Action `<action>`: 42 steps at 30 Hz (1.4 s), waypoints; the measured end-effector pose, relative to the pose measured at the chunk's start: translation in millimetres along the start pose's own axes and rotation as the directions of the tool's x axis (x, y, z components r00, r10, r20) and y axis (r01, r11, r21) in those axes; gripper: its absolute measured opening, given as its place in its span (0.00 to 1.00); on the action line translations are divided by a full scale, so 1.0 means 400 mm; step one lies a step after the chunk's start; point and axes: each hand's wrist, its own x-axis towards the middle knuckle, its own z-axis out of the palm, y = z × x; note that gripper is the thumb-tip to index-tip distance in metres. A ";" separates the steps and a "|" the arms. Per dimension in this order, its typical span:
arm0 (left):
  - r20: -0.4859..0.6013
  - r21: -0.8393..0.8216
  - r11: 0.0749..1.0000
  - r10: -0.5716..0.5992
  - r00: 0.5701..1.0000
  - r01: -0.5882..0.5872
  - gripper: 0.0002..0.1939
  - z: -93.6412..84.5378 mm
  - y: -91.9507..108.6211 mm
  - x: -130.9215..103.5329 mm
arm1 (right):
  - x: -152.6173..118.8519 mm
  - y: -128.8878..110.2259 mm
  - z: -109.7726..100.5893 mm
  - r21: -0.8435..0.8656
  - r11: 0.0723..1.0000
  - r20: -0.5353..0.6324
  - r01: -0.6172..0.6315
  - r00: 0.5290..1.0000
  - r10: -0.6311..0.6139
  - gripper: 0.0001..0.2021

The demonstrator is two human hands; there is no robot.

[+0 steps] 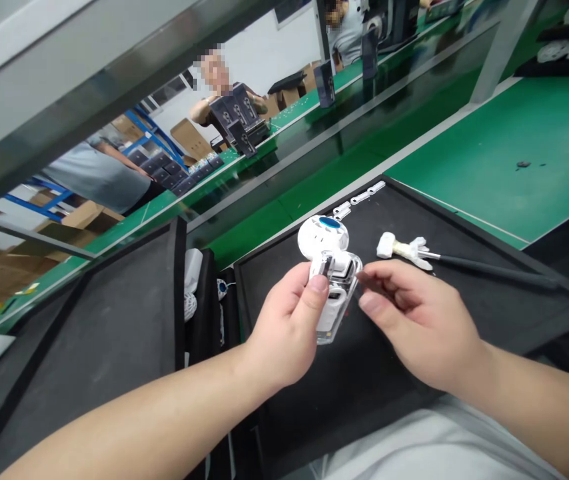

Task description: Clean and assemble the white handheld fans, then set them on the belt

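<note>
In front of me my left hand (292, 313) is closed around a white handheld fan (333, 303). The fan has a round head with a blue disc, and its handle looks clear-cased with white parts inside. The head points away from me, over the black tray (309, 400). My right hand (414, 313) is at the right side of the handle, thumb and fingers pinched together. Something thin and dark shows between those fingertips, too small to name. The fingers sit very close to the handle's edge; whether they touch it I cannot tell.
Several small white parts (359, 199) line the tray's far edge. A dark rod (494, 267) with a white wrapped end lies at right. Another black tray (129, 320) is at left. Beyond the green conveyor (284, 213), a person (214, 87) stands behind dark boxes (237, 110).
</note>
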 end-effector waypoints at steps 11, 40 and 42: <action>0.096 0.081 0.975 0.197 0.976 -0.205 0.23 -0.012 -0.001 -0.026 | 0.019 -0.040 0.041 0.440 0.879 0.061 -0.184 0.983 0.175 0.19; -0.290 0.137 0.991 0.034 0.957 0.006 0.21 -0.008 -0.022 0.048 | 0.117 0.047 0.146 -0.047 0.999 -0.120 -0.008 0.993 0.002 0.06; -0.341 0.147 0.987 -0.006 0.940 0.060 0.19 -0.017 -0.026 0.066 | 0.130 0.064 0.164 -0.022 1.000 -0.131 -0.021 0.991 0.018 0.08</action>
